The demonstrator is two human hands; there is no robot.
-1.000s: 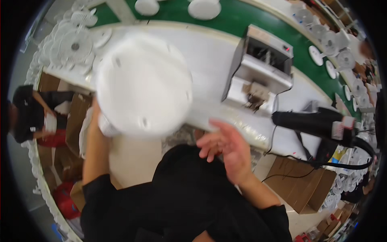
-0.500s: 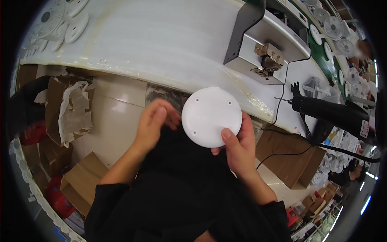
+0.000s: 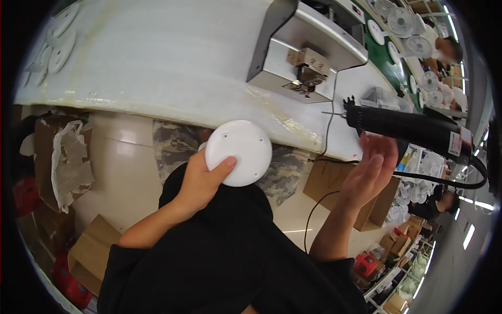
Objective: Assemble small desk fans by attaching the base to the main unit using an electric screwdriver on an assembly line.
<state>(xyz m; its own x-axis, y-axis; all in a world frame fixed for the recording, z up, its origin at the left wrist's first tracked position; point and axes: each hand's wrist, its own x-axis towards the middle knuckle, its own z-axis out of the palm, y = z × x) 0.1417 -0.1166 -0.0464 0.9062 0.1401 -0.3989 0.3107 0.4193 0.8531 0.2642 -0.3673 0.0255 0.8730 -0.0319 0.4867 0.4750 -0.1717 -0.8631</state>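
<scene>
My left hand [image 3: 201, 178] grips a round white plastic base [image 3: 243, 154] by its left edge, thumb across the face. Three small holes show near the base's rim; the thumb lies over the lower left part. It is held above my lap, in front of the table edge. Over to the right, my right hand [image 3: 370, 170] is raised with slightly curled fingers apart and nothing visible in it. Just above its fingertips is a black electric screwdriver [image 3: 408, 125], lying roughly level with its thin bit pointing left. A black cable [image 3: 439, 180] loops from the tool's rear end.
On the white table [image 3: 157, 57] stands a metal machine [image 3: 293, 65] with a small clamp-like mechanism. White fan parts [image 3: 63, 49] lie at the far left. Cardboard boxes [image 3: 94, 254] stand on the floor at both sides. Across a green conveyor [image 3: 384, 57], people sit near white fans.
The white base has passed from my right hand to my left and moved left. My right hand has let go and moved right, up beside the screwdriver. The whole view has shifted.
</scene>
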